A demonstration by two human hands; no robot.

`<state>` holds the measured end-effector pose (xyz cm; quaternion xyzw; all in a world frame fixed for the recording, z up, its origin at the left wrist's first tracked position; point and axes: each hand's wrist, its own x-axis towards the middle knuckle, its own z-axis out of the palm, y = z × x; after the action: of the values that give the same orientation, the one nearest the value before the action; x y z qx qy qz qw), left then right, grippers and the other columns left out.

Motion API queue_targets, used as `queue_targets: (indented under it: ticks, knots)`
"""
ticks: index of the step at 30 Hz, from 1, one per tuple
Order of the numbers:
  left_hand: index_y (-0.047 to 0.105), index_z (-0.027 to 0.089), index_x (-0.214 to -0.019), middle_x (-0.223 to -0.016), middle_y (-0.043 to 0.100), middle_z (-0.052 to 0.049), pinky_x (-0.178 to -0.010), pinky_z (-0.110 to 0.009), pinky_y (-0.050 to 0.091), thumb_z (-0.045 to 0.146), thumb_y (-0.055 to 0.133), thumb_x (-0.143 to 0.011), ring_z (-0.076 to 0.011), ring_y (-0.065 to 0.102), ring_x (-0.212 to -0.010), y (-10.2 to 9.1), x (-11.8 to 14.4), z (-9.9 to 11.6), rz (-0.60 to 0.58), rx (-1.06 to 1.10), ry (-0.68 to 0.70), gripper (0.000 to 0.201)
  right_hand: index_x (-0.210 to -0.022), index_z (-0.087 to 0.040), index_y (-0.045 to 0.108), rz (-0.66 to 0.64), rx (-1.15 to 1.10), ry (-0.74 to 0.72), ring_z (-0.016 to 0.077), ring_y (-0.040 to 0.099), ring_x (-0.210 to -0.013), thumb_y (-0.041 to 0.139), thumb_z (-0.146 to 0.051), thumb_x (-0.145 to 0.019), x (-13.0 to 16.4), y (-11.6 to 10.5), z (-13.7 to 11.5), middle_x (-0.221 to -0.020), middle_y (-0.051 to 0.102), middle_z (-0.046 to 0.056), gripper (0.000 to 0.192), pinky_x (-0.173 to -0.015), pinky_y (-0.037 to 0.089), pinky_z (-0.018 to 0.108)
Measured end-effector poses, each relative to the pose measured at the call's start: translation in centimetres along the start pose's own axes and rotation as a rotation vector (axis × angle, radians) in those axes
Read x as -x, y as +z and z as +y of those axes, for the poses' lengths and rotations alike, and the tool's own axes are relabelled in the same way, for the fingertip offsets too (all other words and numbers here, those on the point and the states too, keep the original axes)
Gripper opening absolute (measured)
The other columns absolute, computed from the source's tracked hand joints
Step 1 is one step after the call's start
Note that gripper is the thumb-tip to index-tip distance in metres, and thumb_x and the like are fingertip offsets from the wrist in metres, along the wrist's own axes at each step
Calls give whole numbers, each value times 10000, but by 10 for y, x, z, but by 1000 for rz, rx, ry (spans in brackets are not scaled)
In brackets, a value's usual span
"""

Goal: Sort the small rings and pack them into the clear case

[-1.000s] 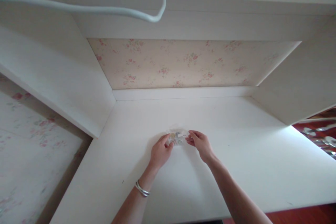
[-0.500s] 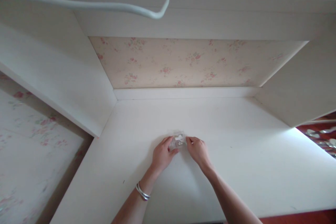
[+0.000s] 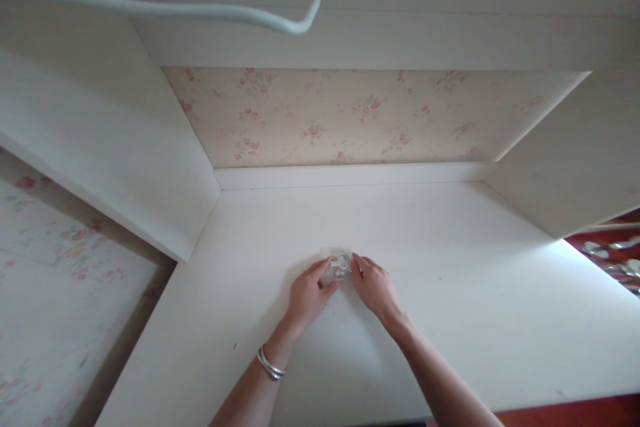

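A small clear plastic packet (image 3: 337,265) with little pale and coloured bits inside lies on the white desk top (image 3: 450,293). My left hand (image 3: 307,293), with a silver bracelet on its wrist, pinches the packet's left side. My right hand (image 3: 373,287) grips its right side with the fingertips. Both hands rest low on the desk, close together. What exactly is inside the packet is too small to tell.
The desk sits in a white alcove with side panels (image 3: 100,147) left and right and flowered wallpaper (image 3: 350,113) at the back. A white cable (image 3: 200,12) hangs across the top. Shiny metal objects (image 3: 615,257) lie beyond the right edge. A flowered surface (image 3: 60,280) is at left.
The packet looks narrower now than a second ago, and my two hands have drawn closer together on it. The view has shifted slightly.
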<state>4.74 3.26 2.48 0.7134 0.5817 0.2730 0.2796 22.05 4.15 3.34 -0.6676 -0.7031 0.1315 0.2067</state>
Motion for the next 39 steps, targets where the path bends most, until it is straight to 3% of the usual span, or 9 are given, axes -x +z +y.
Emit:
queue_targets:
  ticks: [6,10,12,16,19,29,33,39]
  knots:
    - [521,262,-1269,-882,696,-3,-713,-252,485,436,604,-781,-129,594,-651,0,-1,-1,-29,-19,-58,525,-1238,-263,555,-43,-56,-13,181,629,-969,343,-328,-935,1,2,4,-1185,624,27,376,-819,466,267]
    - [409,281,-1351,-1098,658,-9,-710,-251,497,401,607,-785,-113,589,-651,0,0,-1,-3,-8,-23,611,-1235,-250,557,-30,-105,13,181,641,-923,383,-402,-915,2,5,4,-1236,592,30,395,-803,490,281]
    - [442,280,-1329,-1192,614,-20,-731,-256,506,404,577,-810,-112,597,-673,0,0,-1,6,4,48,550,-1268,-263,526,-43,-135,24,169,652,-879,397,-401,-907,2,6,4,-1293,549,25,407,-808,497,286]
    - [554,261,-1231,-1216,603,-15,-791,-250,516,423,484,-875,-139,630,-857,2,0,-3,16,47,126,398,-1356,-272,434,-108,-164,-16,179,614,-1025,404,-388,-906,1,7,9,-1414,411,18,465,-903,466,290]
    - [583,262,-1198,-1209,612,-7,-880,-264,499,412,471,-887,-158,599,-1024,4,-1,-6,33,63,141,363,-1343,-254,457,-129,-162,-65,195,523,-1169,394,-391,-913,1,8,13,-1421,401,17,455,-984,412,298]
    - [584,270,-1199,-1311,537,-3,-1013,-322,430,365,495,-878,-173,528,-1170,4,-2,-3,18,29,128,346,-1329,-242,461,-149,-126,-146,205,511,-1178,389,-378,-923,0,5,16,-1386,438,46,434,-999,400,318]
    - [609,282,-1140,-1387,452,10,-975,-315,458,364,513,-870,-178,556,-1137,4,-2,-3,-4,7,120,299,-1350,-251,438,-172,-140,-159,210,513,-1174,371,-406,-931,-1,5,20,-1405,412,49,451,-999,397,326]
    - [556,287,-1183,-1347,503,-10,-898,-329,482,358,528,-860,-181,596,-1053,2,-2,-2,-47,-54,145,332,-1364,-252,427,-248,-286,-199,228,460,-1221,392,-482,-910,-4,4,31,-1425,388,68,510,-1007,375,354]
